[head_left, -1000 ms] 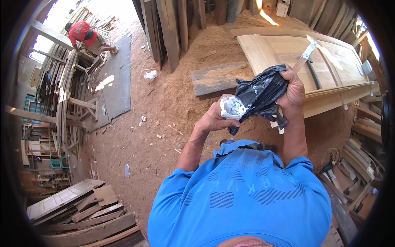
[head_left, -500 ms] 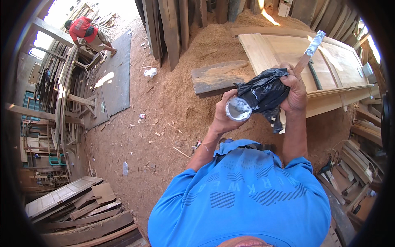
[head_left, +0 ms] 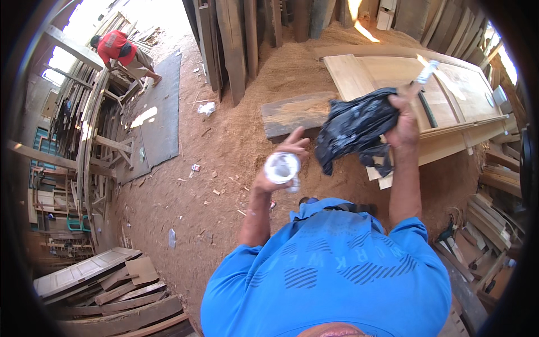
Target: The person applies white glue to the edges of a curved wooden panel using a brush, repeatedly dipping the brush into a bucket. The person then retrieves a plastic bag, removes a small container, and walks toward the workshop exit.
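My left hand (head_left: 293, 141), smeared by motion, is out over the dirt floor with a white cup-like container (head_left: 282, 168) against its palm. Some of its fingers stretch out past the container, whose round mouth faces me. A crumpled black plastic bag (head_left: 353, 126) hangs from my right hand (head_left: 405, 124), which is closed on it. From the same grip sticks out a flat stick (head_left: 428, 71), its far end coated whitish. A gap separates my left hand from the bag.
Pale wooden door panels (head_left: 387, 73) lie beyond my right hand, with a white tub (head_left: 500, 95) at their far end. A thick plank (head_left: 297, 112) rests on sawdust. Boards lean behind. Scrap wood (head_left: 129, 286) is piled at lower left. A person in red (head_left: 118, 48) bends at far left.
My left hand has moved left and toward me, away from the bag, with the white container. The bag now hangs looser below my right hand. The stick's end has dipped slightly.
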`<state>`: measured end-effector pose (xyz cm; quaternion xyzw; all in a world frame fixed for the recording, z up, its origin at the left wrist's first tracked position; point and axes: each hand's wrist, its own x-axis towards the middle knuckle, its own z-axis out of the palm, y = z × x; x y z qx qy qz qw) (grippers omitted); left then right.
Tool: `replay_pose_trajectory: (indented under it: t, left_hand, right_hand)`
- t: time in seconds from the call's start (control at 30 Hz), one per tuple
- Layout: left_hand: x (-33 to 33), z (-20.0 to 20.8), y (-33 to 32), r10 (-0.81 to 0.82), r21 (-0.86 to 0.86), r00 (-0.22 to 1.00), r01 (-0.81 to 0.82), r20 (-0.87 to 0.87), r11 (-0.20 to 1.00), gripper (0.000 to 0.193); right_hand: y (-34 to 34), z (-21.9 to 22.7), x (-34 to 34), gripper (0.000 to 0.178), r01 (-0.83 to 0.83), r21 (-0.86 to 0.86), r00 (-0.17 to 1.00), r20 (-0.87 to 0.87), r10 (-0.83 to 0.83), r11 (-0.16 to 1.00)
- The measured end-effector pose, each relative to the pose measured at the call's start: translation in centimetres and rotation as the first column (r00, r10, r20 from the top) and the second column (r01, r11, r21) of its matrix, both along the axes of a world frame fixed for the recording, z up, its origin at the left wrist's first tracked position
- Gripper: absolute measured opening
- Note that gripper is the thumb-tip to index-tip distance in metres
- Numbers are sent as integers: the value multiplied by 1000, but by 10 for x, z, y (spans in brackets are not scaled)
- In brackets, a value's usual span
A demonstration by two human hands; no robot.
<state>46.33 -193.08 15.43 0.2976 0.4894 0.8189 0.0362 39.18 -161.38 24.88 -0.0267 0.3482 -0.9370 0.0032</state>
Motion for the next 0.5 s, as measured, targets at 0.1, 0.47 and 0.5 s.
replay_pose_trajectory:
  t: [0.1,0.47,0.5]
  left_hand:
    - [1,-7,31,-58,67,987,48,147,997,83]
    - [-3,4,56,65,220,893,-179,446,959,53]
    - [-3,2,52,152,227,869,-286,471,931,52]
  right_hand:
    - [-56,-4,10,6,-109,108,993,-32,113,988]
    - [-78,-131,11,21,-134,852,982,47,182,505]
    - [-75,-116,19,22,-248,768,965,140,222,590]
